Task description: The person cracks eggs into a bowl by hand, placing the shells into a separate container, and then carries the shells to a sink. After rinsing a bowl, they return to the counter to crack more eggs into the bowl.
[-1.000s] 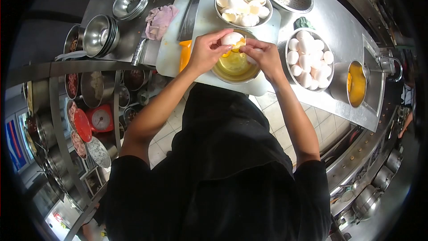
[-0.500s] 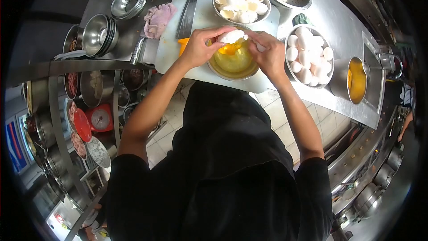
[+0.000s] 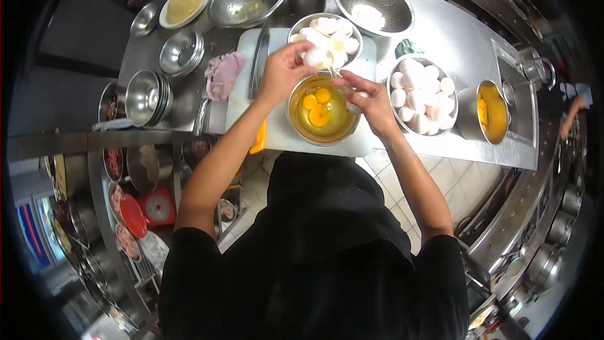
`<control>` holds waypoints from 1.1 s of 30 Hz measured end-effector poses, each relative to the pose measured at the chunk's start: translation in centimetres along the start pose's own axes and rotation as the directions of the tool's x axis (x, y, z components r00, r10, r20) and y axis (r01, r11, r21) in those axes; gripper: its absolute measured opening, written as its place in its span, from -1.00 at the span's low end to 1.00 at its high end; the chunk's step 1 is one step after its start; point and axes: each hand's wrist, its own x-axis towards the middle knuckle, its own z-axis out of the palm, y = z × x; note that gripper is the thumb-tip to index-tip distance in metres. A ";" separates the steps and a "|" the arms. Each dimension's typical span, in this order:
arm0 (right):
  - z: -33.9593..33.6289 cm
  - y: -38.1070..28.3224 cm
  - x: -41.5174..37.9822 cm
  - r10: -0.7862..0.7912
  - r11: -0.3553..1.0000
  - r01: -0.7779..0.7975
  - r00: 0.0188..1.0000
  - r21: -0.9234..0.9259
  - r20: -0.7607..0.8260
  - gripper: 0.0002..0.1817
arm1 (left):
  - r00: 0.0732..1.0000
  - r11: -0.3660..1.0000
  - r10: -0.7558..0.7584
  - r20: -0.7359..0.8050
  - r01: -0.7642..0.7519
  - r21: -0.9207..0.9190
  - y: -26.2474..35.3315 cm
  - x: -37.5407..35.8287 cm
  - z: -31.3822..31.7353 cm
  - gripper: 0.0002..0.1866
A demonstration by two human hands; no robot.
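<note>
My left hand (image 3: 286, 70) holds a cracked eggshell (image 3: 313, 58) at the near edge of a bowl of empty eggshells (image 3: 343, 27). Just below, a metal mixing bowl (image 3: 290, 123) contains three yolks (image 3: 320, 115) in clear egg white. Over that bowl's right side is my right hand (image 3: 372, 102), thumb and forefinger extended. Its curled lower fingers keep a whole white egg (image 3: 354, 103) against the palm, partly hidden. To the right, a metal bowl is heaped with whole white eggs (image 3: 420, 97).
A white cutting board (image 3: 238, 110) lies under the mixing bowl, with a knife (image 3: 259, 56) on its left side. Nearby are a pink cloth (image 3: 223, 75), stacked metal bowls (image 3: 146, 97), colanders (image 3: 375, 6) and a pot of beaten egg (image 3: 492, 113).
The broken egg's contents have dropped into the mixing bowl. My left hand has carried the shell to the shell bowl, and my right hand has come away from it. The camera view has shifted.
</note>
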 end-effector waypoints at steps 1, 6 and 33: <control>-0.2 -0.4 0.0 0.007 0.998 -0.011 0.998 -0.069 -0.058 -0.62 | 0.999 0.999 0.027 -0.023 -0.027 0.025 0.1 1.8 -0.4 -0.50; -1.6 1.5 -3.5 -0.058 0.931 0.013 0.992 -0.364 -0.113 -0.87 | 0.970 0.653 0.196 0.145 -0.239 0.719 0.6 8.4 0.0 -0.52; -25.2 6.7 -21.8 0.466 0.884 -0.463 0.884 0.072 -0.039 -0.77 | 0.557 0.242 -0.420 0.716 -0.692 0.680 1.1 9.7 28.6 -0.57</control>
